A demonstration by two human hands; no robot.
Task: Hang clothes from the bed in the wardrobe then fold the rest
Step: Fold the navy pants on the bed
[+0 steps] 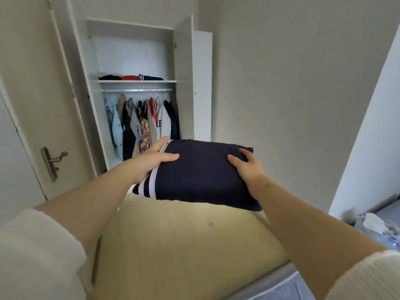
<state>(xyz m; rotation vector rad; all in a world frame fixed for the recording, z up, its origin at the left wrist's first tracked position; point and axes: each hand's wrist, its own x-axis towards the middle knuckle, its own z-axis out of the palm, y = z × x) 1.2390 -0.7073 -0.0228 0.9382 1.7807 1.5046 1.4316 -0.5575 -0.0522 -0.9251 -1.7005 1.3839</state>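
Note:
A folded navy garment with white stripes at its left edge is held in the air above the bed. My left hand grips its left side, thumb on top. My right hand grips its right side. Beyond it the white wardrobe stands open. Several clothes hang on its rail. Three folded items lie on the shelf above the rail.
A cream door with a metal handle is at the left. The wardrobe's right door is swung open. A pale wall fills the right. Crumpled white items lie at the lower right edge.

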